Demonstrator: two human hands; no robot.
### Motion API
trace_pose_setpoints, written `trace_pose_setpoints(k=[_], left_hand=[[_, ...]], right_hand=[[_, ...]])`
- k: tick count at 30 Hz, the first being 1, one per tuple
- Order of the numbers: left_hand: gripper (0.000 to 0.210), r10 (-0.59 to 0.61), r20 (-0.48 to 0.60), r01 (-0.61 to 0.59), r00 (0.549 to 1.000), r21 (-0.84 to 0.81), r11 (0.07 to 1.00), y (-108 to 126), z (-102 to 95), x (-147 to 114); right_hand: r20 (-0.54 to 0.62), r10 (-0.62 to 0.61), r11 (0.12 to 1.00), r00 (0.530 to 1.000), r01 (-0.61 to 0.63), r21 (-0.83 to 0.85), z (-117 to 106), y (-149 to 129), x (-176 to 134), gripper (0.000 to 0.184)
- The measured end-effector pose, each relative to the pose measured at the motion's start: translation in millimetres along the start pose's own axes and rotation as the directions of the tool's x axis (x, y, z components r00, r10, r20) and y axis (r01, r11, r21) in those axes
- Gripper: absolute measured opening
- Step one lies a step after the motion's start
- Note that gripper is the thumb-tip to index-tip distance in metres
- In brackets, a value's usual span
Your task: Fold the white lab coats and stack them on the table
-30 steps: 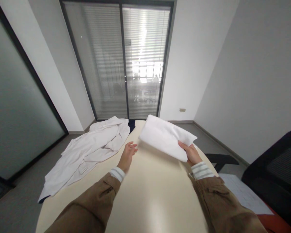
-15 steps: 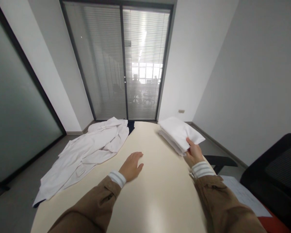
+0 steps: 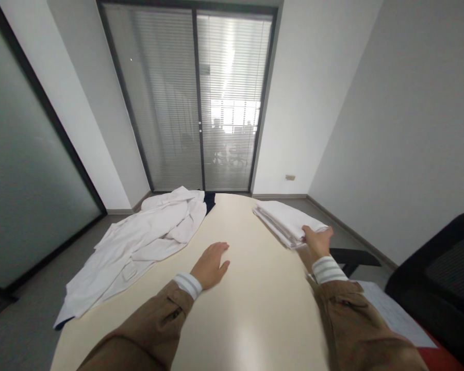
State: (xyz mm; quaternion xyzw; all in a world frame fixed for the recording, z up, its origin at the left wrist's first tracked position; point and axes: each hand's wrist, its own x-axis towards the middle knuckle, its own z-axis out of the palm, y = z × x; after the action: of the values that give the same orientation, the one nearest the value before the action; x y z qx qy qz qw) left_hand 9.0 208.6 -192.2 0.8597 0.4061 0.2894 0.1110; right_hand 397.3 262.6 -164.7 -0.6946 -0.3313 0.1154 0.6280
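Note:
My left hand [image 3: 212, 264] lies palm down on the table [image 3: 239, 304], its fingers stretched out and the thumb apart, holding nothing. At the table's right edge sits a neat stack of folded white cloth [image 3: 286, 219], which looks like a folded garment. My right hand [image 3: 317, 242] grips its near right corner, thumb toward the left and fingers over the far right side; part of the grip is hidden. Across the table's left side spreads a rumpled white garment [image 3: 150, 234] with dark navy parts [image 3: 209, 202] at its ends. Neither hand touches it.
A black office chair [image 3: 441, 278] stands at the right, its armrest [image 3: 355, 256] close to the table edge. White papers [image 3: 394, 309] lie on something red [image 3: 438, 358] beside my right forearm. Beyond the table is a glass door with blinds [image 3: 232, 103].
My right hand has shifted slightly right on the folded cloth, its fingers now over the right corner. The cloth's raised top has come down flatter. My left hand stays put.

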Motion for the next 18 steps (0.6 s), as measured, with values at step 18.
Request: trace_pose_setpoints(k=[18], left_hand=[[0.040, 0.020, -0.030, -0.020, 0.999, 0.009, 1.000, 5, -1.8, 1]], right_hand=[[0.629, -0.240, 0.275, 0.740, 0.673, -0.687, 34, -54, -49, 0.051]])
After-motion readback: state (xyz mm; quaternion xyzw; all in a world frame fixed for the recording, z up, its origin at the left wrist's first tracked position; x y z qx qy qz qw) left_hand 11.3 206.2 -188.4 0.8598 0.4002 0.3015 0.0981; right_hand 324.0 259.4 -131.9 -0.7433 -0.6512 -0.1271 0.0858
